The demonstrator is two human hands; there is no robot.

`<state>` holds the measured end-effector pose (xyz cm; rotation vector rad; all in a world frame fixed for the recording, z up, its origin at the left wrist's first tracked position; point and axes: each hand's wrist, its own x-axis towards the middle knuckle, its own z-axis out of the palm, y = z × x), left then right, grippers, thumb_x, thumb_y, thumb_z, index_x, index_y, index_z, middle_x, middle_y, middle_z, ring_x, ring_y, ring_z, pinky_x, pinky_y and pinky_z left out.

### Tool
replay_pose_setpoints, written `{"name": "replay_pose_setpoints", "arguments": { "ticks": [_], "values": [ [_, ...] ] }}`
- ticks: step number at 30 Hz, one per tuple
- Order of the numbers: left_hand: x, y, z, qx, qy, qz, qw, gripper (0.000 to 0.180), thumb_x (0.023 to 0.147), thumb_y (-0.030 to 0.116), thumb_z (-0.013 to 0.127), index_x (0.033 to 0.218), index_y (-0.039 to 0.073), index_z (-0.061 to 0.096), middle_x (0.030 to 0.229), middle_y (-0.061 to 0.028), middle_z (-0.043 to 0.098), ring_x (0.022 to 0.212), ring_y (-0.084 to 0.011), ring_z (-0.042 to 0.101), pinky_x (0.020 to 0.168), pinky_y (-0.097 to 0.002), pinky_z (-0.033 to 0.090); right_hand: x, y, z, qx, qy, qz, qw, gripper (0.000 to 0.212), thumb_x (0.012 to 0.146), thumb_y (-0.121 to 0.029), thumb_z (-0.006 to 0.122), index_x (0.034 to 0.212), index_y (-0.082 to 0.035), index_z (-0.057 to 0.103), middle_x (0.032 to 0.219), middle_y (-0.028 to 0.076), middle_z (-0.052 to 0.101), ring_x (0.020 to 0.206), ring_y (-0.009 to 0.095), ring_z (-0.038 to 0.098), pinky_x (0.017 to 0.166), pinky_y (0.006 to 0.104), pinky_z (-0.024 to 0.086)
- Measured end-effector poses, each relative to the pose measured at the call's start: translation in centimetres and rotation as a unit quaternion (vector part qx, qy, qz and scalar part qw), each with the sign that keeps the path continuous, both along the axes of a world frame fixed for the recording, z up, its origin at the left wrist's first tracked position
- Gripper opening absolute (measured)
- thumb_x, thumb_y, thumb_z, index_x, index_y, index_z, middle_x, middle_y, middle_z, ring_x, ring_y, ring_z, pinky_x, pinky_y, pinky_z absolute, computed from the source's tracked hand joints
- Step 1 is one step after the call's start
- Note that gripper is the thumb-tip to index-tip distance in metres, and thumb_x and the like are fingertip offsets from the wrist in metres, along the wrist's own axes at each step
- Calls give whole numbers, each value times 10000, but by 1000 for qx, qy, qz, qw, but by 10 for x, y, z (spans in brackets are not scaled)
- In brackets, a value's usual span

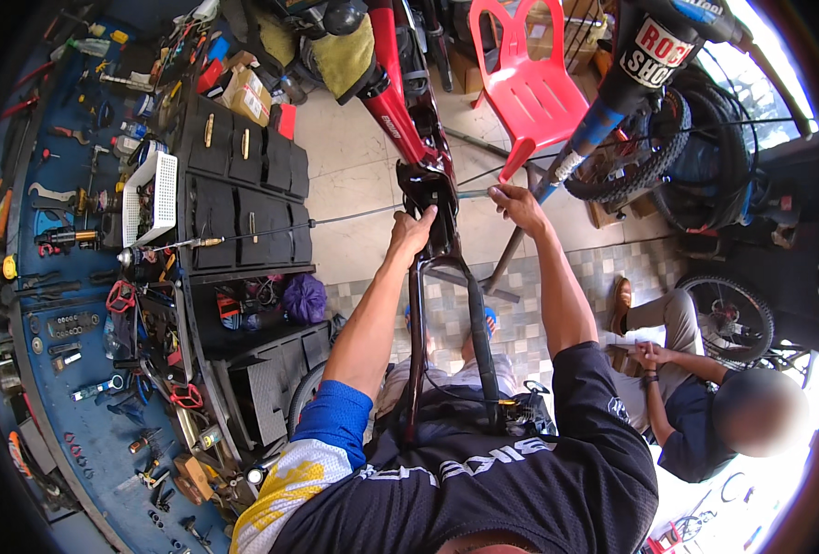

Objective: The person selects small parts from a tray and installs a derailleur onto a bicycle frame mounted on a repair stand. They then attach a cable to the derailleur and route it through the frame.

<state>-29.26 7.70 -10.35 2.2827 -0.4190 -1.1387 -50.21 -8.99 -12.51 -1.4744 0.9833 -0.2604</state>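
A dark red bicycle frame (393,115) stretches away in front of me, with its glossy dark rear stays (417,342) toward my body. My left hand (411,233) is closed on the frame beside its bottom bracket area, thumb on top; the fingertips are hidden. To the right of the frame, my right hand (520,209) pinches a thin cable (473,194) between thumb and fingers. Another length of thin cable (358,215) runs from the frame out to the left, over black drawers. Whether both lengths are one cable, I cannot tell.
A tool-covered blue bench (77,323) and black drawers (243,217) line the left. Ahead stands a red plastic chair (534,97). A suspension fork (612,102) and bicycle wheels (649,138) are at the far right. Another person (695,406) sits at the lower right, hands together.
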Motion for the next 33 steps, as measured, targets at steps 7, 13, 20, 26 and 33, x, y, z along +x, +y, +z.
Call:
{"name": "replay_pose_setpoints", "arguments": {
  "ticks": [7, 13, 20, 26, 33],
  "values": [
    [4, -4, -9, -5, 21, 6, 1000, 915, 847, 582, 719, 1320, -141, 418, 1221, -334, 620, 1105, -404, 659, 908, -452, 545, 3, -14, -5, 7, 24, 23, 999, 487, 979, -484, 616, 1045, -11, 710, 788, 24, 615, 740, 117, 591, 637, 280, 474],
    [8, -5, -8, 20, 23, -2, 1000, 900, 842, 602, 706, 1294, -139, 463, 1219, -336, 626, 1120, -402, 657, 921, -452, 540, 7, -16, 6, -10, 59, 44, 997, 505, 968, -506, 613, 1076, -24, 720, 796, 37, 640, 719, 122, 594, 624, 282, 479],
    [6, -14, 5, 59, -32, -32, 997, 942, 863, 642, 642, 1329, -148, 424, 1241, -348, 620, 1147, -431, 647, 960, -467, 531, 7, -16, 18, -90, 85, 68, 990, 493, 976, -478, 612, 1112, -15, 709, 817, 71, 673, 729, 156, 623, 693, 329, 509],
    [6, -16, 3, 62, -81, -56, 993, 970, 880, 689, 584, 1331, -152, 408, 1227, -389, 605, 1147, -475, 632, 981, -488, 519, 14, -22, 6, -102, 81, 50, 990, 582, 975, -565, 581, 1087, -10, 717, 821, 58, 669, 691, 131, 619, 602, 296, 499],
    [-2, 77, 0, -45, 112, -88, 989, 1010, 896, 795, 451, 1203, -165, 521, 982, -327, 679, 901, -409, 719, 815, -469, 569, 17, -13, 2, -117, 93, 68, 986, 570, 985, -537, 565, 1032, 12, 712, 779, 99, 663, 681, 182, 637, 679, 350, 503]
  ]
}}
